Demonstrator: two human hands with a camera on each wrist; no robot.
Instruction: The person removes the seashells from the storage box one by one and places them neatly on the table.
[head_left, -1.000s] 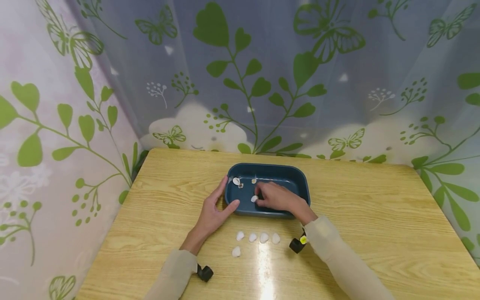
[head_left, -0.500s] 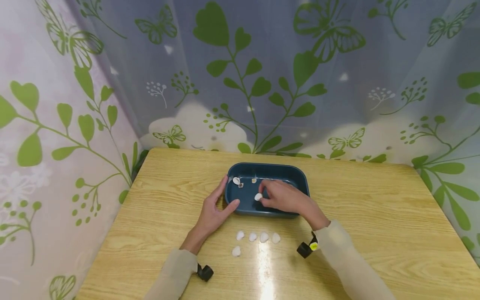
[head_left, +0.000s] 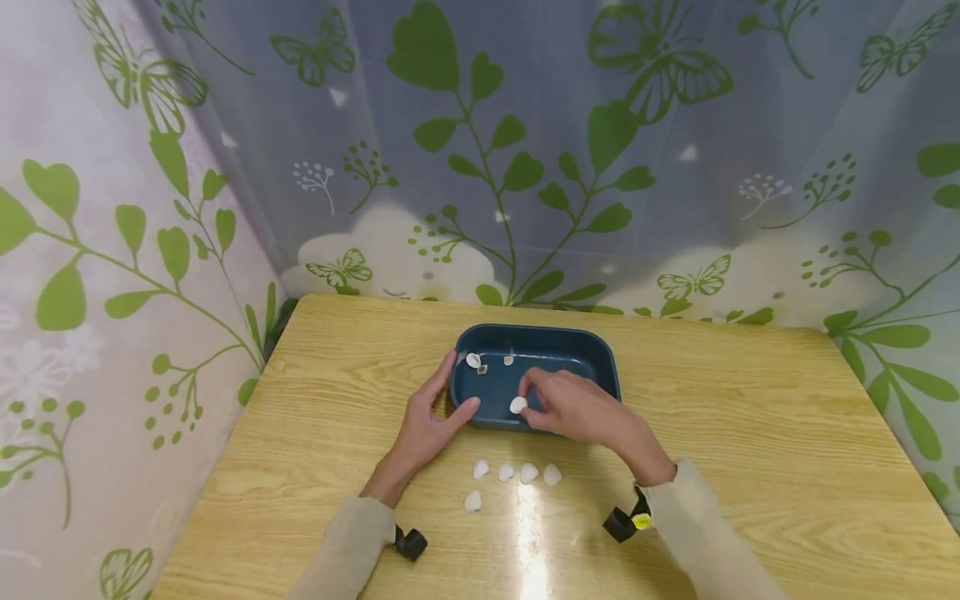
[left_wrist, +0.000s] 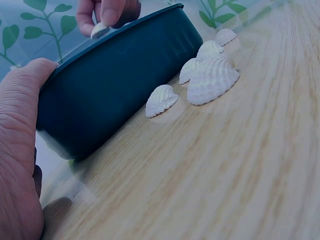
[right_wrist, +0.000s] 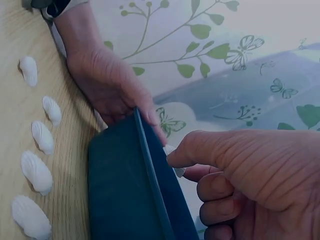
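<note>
A dark blue rectangular tub (head_left: 551,335) stands on the wooden table. At its left end my left hand (head_left: 423,427) rests with fingers and thumb spread straight, the thumb touching the near rim. Over the tub, my right hand (head_left: 581,408) pinches a white seashell (head_left: 518,405) between thumb and fingertips. In the left wrist view that shell (left_wrist: 99,31) shows just above the rim. Inside the tub lie a white shell (head_left: 473,361), a small brownish piece (head_left: 482,370) and a small yellowish piece (head_left: 508,361).
In front of the tub, several ribbed white seashells lie on the table (head_left: 322,375): a row, including one shell (head_left: 528,473), with a single shell (head_left: 472,501) nearer me. A patterned curtain (head_left: 465,150) hangs behind the table, and another covers the left side.
My right hand has drawn the pinched shell slightly rightward and toward me, up from the tub's floor. The left hand has stayed in place at the tub's end.
</note>
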